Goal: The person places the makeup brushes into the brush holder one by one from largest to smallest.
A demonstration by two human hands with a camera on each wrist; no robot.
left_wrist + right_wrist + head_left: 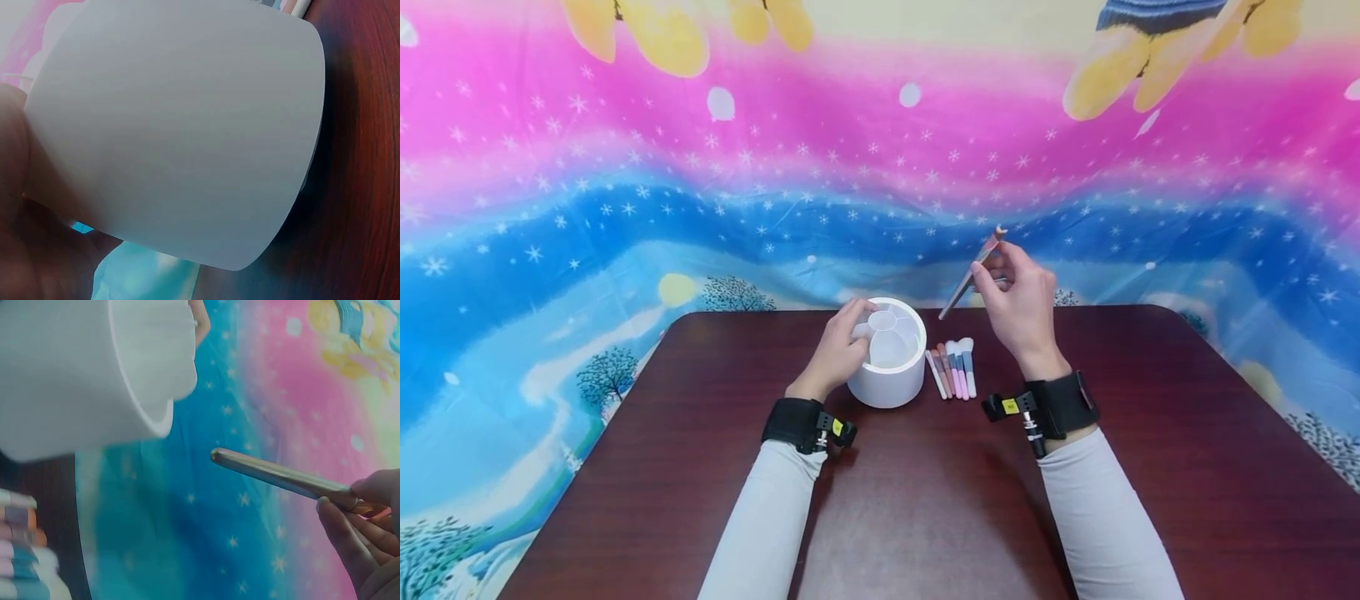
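Brushes (958, 372), six, right grip (1021, 304) pinching one stick (281, 477), left grip (837, 346) clasping one holder (889, 388)

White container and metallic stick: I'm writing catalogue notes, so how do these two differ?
Shape: the white container is wide, round and divided inside; the metallic stick is long and slim.
Finish: the white container is plain; the metallic stick shines.
Pose: the white container is roughly upright; the metallic stick slants in the air.
Both are held: container by the left hand, stick by the right hand.
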